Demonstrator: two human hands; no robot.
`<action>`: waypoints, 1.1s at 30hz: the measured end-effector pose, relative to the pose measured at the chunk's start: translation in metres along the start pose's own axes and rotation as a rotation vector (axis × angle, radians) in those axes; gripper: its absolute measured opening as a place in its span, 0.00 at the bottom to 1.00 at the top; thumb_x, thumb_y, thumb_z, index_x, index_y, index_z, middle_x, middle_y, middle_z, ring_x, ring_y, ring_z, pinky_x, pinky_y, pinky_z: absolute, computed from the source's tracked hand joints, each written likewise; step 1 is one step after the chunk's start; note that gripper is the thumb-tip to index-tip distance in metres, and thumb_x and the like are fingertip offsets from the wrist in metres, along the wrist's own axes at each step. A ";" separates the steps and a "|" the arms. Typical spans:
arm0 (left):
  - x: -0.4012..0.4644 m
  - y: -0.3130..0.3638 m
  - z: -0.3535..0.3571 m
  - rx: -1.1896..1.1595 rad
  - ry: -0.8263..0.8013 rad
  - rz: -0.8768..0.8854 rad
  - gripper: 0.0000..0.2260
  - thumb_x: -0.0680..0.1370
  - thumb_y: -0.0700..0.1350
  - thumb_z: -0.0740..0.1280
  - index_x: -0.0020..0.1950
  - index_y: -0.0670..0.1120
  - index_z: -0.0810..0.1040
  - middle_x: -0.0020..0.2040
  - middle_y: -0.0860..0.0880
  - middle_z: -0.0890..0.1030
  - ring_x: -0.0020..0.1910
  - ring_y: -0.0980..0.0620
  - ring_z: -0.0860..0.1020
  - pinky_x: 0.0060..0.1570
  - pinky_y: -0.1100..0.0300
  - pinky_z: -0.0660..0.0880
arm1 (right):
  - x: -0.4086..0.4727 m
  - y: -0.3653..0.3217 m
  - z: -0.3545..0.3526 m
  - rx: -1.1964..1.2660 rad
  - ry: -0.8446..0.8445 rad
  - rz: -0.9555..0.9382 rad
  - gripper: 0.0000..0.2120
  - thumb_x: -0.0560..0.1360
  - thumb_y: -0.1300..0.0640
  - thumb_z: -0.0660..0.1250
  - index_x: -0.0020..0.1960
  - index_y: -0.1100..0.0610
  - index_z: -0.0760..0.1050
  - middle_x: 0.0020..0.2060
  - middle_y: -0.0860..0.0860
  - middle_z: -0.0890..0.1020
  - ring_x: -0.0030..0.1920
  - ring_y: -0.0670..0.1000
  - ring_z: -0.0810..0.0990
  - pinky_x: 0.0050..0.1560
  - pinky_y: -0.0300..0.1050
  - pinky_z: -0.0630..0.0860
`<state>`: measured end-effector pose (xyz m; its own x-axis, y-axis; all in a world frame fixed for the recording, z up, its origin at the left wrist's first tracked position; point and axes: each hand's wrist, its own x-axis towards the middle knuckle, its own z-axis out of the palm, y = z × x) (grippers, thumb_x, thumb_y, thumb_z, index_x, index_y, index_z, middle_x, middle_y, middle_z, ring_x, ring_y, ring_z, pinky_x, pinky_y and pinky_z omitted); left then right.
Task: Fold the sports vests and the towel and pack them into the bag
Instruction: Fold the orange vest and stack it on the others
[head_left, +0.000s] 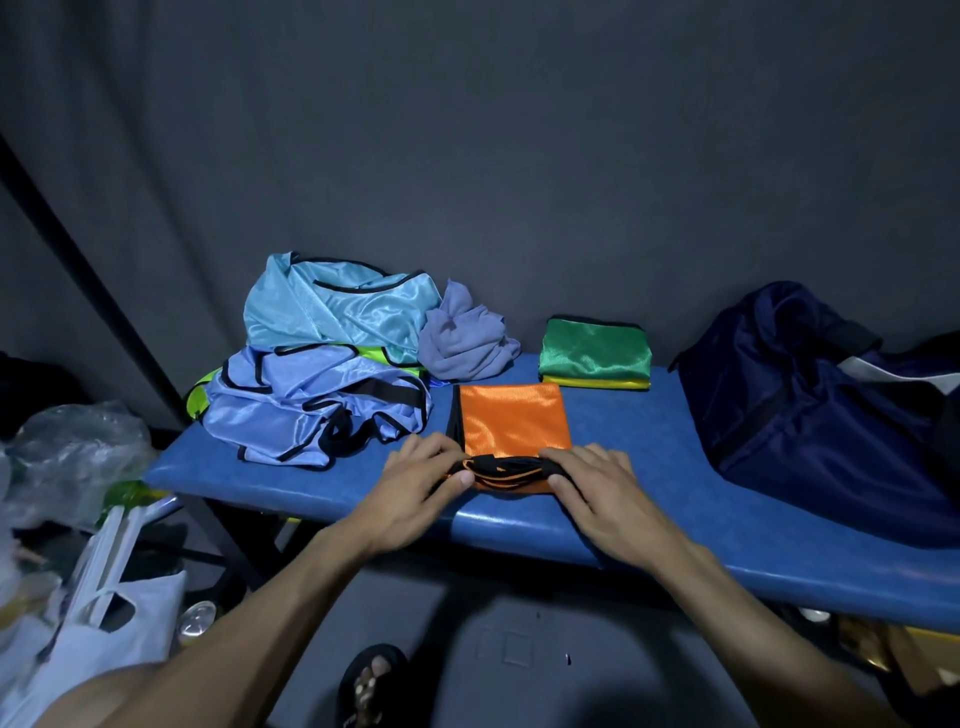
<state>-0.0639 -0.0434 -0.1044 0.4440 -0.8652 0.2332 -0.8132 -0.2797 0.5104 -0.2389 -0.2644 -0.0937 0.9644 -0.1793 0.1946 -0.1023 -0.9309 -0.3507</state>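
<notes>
An orange vest (511, 422) with black trim lies folded narrow on the blue bench (649, 525). My left hand (415, 486) pinches its near left corner, and my right hand (597, 486) grips its near right corner, at the bunched black straps. A folded green vest (595, 351) sits on a folded yellow one behind it. To the left lies a heap of unfolded vests: light blue (332, 312) above, periwinkle blue (311, 400) below, a lime one peeking out. A crumpled grey-purple towel (465, 340) leans on the heap. The navy bag (810, 395) stands at the right.
A dark curtain wall runs close behind the bench. Plastic bags (78, 519) and clutter fill the floor at the left. My sandalled foot (371, 680) is on the floor below. A can (197, 621) lies under the bench's left end.
</notes>
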 end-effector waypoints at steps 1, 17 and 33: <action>-0.002 0.001 0.001 -0.018 0.014 -0.008 0.17 0.83 0.65 0.51 0.57 0.60 0.75 0.56 0.64 0.71 0.58 0.56 0.68 0.63 0.49 0.66 | -0.002 -0.002 -0.002 0.013 -0.002 0.000 0.30 0.82 0.39 0.44 0.75 0.50 0.69 0.61 0.46 0.79 0.58 0.47 0.72 0.62 0.43 0.60; 0.058 0.019 -0.007 -0.204 -0.038 -0.380 0.25 0.85 0.61 0.54 0.33 0.48 0.60 0.28 0.52 0.65 0.27 0.54 0.66 0.34 0.57 0.64 | 0.036 0.008 -0.019 0.341 0.029 0.239 0.12 0.86 0.47 0.53 0.49 0.49 0.70 0.31 0.47 0.71 0.32 0.46 0.70 0.37 0.48 0.66; 0.089 -0.013 -0.012 -0.036 0.089 -0.293 0.17 0.81 0.61 0.64 0.42 0.49 0.75 0.36 0.54 0.80 0.35 0.58 0.77 0.35 0.60 0.69 | 0.077 0.033 0.006 0.154 0.149 0.261 0.11 0.84 0.49 0.58 0.51 0.49 0.78 0.48 0.44 0.76 0.53 0.48 0.70 0.56 0.50 0.65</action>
<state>-0.0095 -0.1120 -0.0799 0.6900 -0.7096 0.1427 -0.6326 -0.4954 0.5954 -0.1664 -0.3072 -0.0961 0.8629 -0.4607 0.2080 -0.2920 -0.7902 -0.5387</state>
